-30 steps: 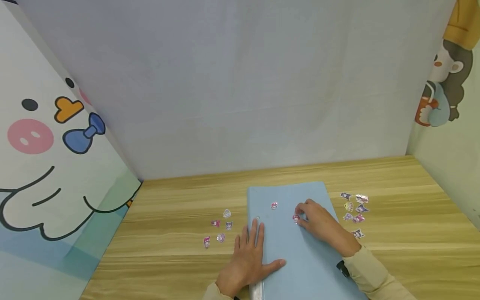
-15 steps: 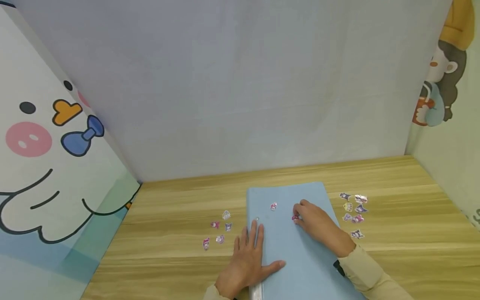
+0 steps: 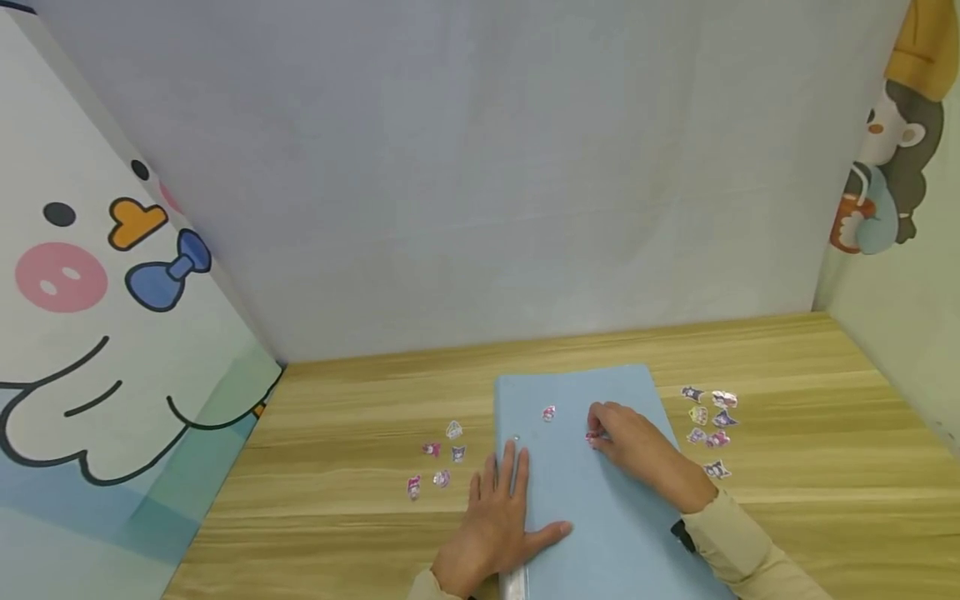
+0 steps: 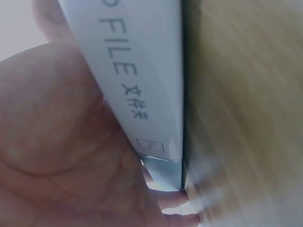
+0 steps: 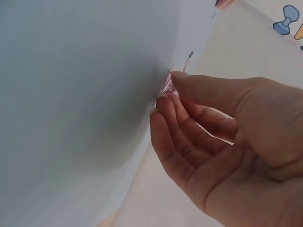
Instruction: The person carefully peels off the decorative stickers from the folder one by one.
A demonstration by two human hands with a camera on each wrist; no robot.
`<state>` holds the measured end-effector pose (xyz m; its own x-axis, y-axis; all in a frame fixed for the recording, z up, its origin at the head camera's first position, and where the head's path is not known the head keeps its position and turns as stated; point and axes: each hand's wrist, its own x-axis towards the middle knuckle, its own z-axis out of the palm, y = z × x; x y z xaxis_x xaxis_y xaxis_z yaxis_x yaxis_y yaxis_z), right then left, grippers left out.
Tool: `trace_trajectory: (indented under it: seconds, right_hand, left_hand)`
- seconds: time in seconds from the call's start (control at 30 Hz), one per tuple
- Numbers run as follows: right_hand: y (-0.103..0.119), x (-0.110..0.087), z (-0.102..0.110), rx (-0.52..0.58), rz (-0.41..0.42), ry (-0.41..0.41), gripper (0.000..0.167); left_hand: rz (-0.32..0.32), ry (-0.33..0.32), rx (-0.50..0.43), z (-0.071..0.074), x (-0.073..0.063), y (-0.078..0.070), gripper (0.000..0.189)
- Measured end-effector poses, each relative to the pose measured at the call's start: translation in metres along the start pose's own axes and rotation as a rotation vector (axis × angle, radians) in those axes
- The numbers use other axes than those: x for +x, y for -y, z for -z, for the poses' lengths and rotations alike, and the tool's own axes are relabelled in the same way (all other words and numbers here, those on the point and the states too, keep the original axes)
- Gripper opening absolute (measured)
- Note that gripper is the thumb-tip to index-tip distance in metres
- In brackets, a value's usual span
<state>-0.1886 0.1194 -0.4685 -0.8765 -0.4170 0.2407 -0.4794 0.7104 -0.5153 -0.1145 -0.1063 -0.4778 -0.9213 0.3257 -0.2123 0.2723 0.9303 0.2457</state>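
Note:
A light blue file folder (image 3: pixel 592 517) lies on the wood-grain table, its spine (image 4: pixel 128 71) marked "FILE" in the left wrist view. My left hand (image 3: pixel 491 525) rests flat along its left edge with fingers spread and thumb on the cover. Over the upper part of the cover, my right hand (image 3: pixel 637 450) pinches a small pink sticker (image 5: pixel 168 85) between thumb and fingertips, right at the folder's surface. Another pink-and-white sticker (image 3: pixel 549 413) sits on the cover to the left of that hand.
Several small cartoon stickers (image 3: pixel 442 478) lie on the table (image 3: pixel 337 533) left of the folder. More stickers (image 3: pixel 717 439) are grouped on its right side. A pale wall (image 3: pixel 480 183) stands behind, with cartoon-printed panels at both sides.
The pinched pink sticker has tilted and now shows less of its face between the right fingers. The right hand has barely shifted, and the left hand stays in place.

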Motion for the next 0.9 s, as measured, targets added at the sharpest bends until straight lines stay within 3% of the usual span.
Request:
trace_trajectory:
  seconds: [0.43, 0.9]
  right_hand:
    - [-0.004, 0.003, 0.002, 0.022, 0.047, -0.031, 0.023]
    - [-0.015, 0.002, 0.018, 0.100, -0.064, -0.009, 0.013]
  left_hand:
    - [0.024, 0.014, 0.014, 0.007, -0.003, -0.006, 0.107]
    - [0.025, 0.009, 0.028, 0.006, -0.002, -0.005, 0.108]
